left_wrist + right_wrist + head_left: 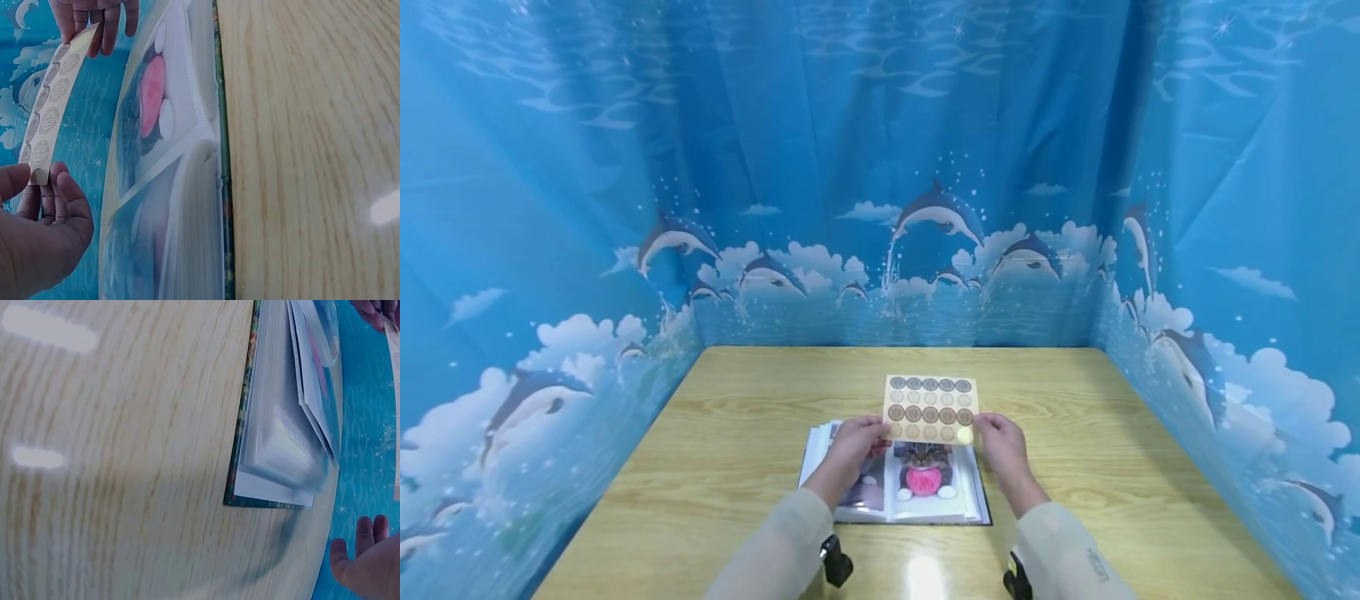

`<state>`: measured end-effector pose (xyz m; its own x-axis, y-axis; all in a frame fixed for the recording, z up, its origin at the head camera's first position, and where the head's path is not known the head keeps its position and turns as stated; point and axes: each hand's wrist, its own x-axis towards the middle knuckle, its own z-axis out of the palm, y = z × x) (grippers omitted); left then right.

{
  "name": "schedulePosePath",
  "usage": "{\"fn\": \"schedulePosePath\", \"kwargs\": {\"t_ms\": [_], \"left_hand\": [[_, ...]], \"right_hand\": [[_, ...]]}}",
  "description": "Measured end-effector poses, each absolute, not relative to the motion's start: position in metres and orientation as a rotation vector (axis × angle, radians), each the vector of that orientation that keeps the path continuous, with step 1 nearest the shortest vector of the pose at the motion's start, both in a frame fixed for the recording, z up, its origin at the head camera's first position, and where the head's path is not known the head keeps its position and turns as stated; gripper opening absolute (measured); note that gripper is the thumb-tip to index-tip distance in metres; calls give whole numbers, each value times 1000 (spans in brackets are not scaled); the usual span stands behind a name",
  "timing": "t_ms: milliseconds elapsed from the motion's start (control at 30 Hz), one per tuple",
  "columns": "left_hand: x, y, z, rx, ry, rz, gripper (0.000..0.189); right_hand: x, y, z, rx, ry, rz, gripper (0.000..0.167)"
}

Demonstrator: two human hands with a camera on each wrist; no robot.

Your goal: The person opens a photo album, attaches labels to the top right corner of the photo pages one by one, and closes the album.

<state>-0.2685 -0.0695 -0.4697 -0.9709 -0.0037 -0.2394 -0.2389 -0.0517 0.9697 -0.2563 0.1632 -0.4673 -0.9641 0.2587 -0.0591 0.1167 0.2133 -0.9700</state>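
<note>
A cream sheet of round stickers [931, 398], printed in rows of dark and pale circles, is raised over an open photo album. My left hand [857, 446] pinches its lower left corner, thumb in front and fingers behind, as the left wrist view also shows. At the opposite edge my right hand [1004, 450] grips the sheet near its lower right corner, beside a bright yellow round spot. Beneath lies the album [891, 507] with clear sleeves; its right page shows a kitten photo [923, 480] with a pink ball. The sheet covers the album's upper part.
The album rests on a light wood-grain table [760, 433], its dark patterned cover edge [224, 162] toward me. A blue curtain with dolphins [820, 150] surrounds the table at the back and both sides. Light glares off the table in front of the album.
</note>
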Motion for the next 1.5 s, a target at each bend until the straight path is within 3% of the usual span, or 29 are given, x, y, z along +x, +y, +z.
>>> {"fn": "schedulePosePath", "kwargs": {"t_ms": [700,1100,1300,1500], "left_hand": [[-260,-66,-478,-146,2082,2058,11],[-259,-63,-478,-124,1959,2182,16],[-256,-61,-480,-109,1906,2240,15],[-254,-58,-478,-95,1881,2264,18]], "right_hand": [[-254,175,-469,-410,-2328,1869,39],[-252,179,-476,-391,-2425,1663,36],[-251,163,-476,-138,-2558,1265,38],[-246,138,-472,240,-2553,949,29]]}}
